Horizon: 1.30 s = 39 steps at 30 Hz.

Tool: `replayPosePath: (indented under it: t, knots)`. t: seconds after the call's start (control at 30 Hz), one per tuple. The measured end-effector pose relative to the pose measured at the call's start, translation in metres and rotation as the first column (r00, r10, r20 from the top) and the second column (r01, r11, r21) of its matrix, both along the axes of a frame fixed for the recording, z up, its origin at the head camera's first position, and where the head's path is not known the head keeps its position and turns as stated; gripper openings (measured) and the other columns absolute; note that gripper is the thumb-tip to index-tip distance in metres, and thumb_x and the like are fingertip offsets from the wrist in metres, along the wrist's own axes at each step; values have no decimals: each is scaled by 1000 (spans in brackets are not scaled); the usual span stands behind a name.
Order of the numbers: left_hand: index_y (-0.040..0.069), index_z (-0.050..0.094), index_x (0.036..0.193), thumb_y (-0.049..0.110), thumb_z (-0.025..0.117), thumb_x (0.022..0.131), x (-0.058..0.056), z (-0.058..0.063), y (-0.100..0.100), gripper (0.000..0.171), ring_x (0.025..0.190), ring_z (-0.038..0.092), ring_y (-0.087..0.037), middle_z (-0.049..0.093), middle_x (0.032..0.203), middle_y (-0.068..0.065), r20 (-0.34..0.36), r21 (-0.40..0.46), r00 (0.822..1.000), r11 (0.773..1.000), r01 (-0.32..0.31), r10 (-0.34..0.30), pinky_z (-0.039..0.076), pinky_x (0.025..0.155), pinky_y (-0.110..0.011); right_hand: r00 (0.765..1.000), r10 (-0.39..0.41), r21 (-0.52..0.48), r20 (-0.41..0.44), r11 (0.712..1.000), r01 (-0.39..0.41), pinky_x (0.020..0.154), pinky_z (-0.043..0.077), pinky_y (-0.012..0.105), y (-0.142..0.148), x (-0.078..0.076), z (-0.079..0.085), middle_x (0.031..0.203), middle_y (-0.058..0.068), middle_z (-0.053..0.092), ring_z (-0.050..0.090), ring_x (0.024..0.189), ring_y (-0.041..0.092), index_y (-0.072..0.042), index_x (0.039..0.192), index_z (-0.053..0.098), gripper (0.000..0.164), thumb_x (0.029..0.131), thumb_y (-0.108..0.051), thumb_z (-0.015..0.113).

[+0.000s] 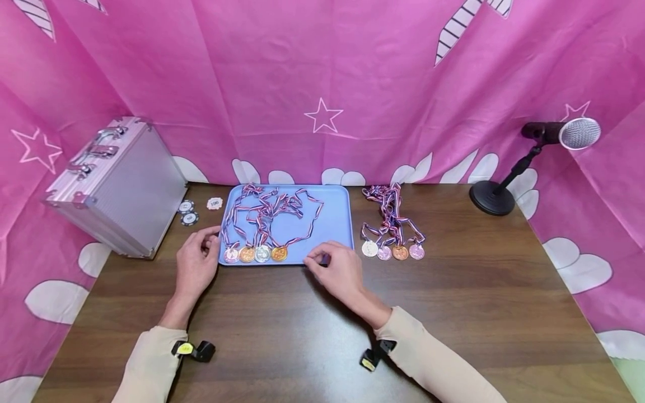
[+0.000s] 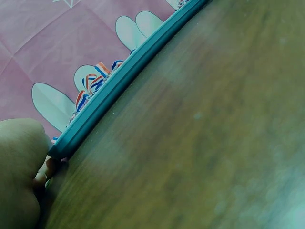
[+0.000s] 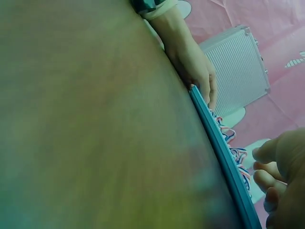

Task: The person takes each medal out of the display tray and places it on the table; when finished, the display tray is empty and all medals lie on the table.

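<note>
A light-blue tray [image 1: 332, 218] lies on the table, with several medals [image 1: 262, 253] in a row along its front and their striped ribbons [image 1: 272, 210] heaped behind. My left hand [image 1: 197, 260] grips the tray's left edge near the front corner. In the left wrist view, the thumb [image 2: 24, 143] is at the tray's corner and a fingertip shows below the rim. Over the front edge, towards the right corner, hangs my right hand [image 1: 336, 271], its fingers loosely bent. In the right wrist view, those fingers [image 3: 269, 179] hold nothing and look apart from the tray's rim.
Right of the tray lies another row of several medals [image 1: 400, 252] with bunched ribbons [image 1: 388, 204]. A silver case [image 1: 121, 190] stands at the left, with black chips [image 1: 189, 218] and a white chip [image 1: 214, 204] beside it. A microphone on a stand [image 1: 524, 162] is at the back right.
</note>
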<state>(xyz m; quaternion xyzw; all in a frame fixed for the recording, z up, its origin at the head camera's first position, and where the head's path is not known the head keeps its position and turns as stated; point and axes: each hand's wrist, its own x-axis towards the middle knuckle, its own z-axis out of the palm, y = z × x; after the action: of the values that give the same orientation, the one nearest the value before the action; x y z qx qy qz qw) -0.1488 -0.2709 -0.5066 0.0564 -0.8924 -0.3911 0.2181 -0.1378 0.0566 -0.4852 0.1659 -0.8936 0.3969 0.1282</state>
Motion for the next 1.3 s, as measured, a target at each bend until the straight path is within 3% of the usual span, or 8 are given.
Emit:
replayPosePath:
  t: [0.17, 0.37, 0.53, 0.77, 0.97, 1.2, 1.3]
  knots:
    - [-1, 78, 130, 3, 64, 107, -1, 0, 2, 27, 87, 54, -15, 68, 102, -16, 10, 3, 1000, 1000, 10, -10, 38, 73, -15, 999, -20, 63, 30, 998, 19, 68, 51, 29, -22, -11, 1, 81, -11, 74, 66, 73, 7, -22, 88, 84, 13, 91, -32, 92]
    - [-3, 78, 129, 2, 63, 106, -3, 2, 2, 27, 86, 54, -14, 68, 101, -17, -11, -2, 1000, 1000, 10, -10, 38, 72, -14, 993, -113, 186, 16, 977, 108, 67, 49, 33, -42, -22, 3, 76, -10, 66, 63, 80, 15, -23, 83, 82, 32, 86, -53, 94]
    - [-2, 77, 130, 3, 63, 107, -4, 4, 1, 27, 87, 55, -15, 69, 101, -17, -8, -11, 1000, 1000, 8, -8, 38, 73, -15, 988, -153, 238, 20, 961, 144, 74, 51, 37, -47, -28, 3, 79, -6, 70, 62, 83, 19, -22, 84, 83, 39, 80, -58, 97]
    - [-2, 76, 132, 4, 62, 108, -5, 4, 5, 28, 90, 57, -21, 68, 104, -18, 24, 0, 1000, 1000, 17, -17, 38, 73, -16, 982, -161, 221, 96, 966, 137, 70, 53, 41, -27, -35, 8, 80, -7, 71, 65, 87, 20, -25, 91, 90, 25, 81, -46, 100]
    - [-3, 76, 132, 4, 62, 108, -3, 4, 4, 28, 90, 57, -21, 68, 104, -19, 28, 8, 1000, 1000, 12, -12, 38, 73, -16, 990, -110, 185, 91, 978, 92, 63, 50, 35, 5, -52, -21, 78, -15, 73, 66, 78, 12, -31, 93, 90, 14, 83, -37, 97]
    - [-1, 76, 133, 6, 62, 109, 0, 4, 2, 29, 92, 56, -20, 68, 107, -17, 45, 12, 999, 1000, 7, -7, 38, 74, -15, 989, -51, 173, 141, 985, 26, 63, 53, 39, 21, -41, 7, 73, -9, 75, 71, 74, 16, -21, 91, 90, 5, 88, -17, 90]
    - [-1, 76, 134, 6, 62, 109, 1, 4, 2, 29, 92, 56, -20, 68, 107, -18, 51, 15, 999, 1000, 5, -5, 38, 74, -15, 986, -70, 161, 149, 986, 46, 63, 50, 37, 22, -48, -11, 73, -14, 72, 68, 75, 15, -25, 87, 89, 5, 88, -30, 92]
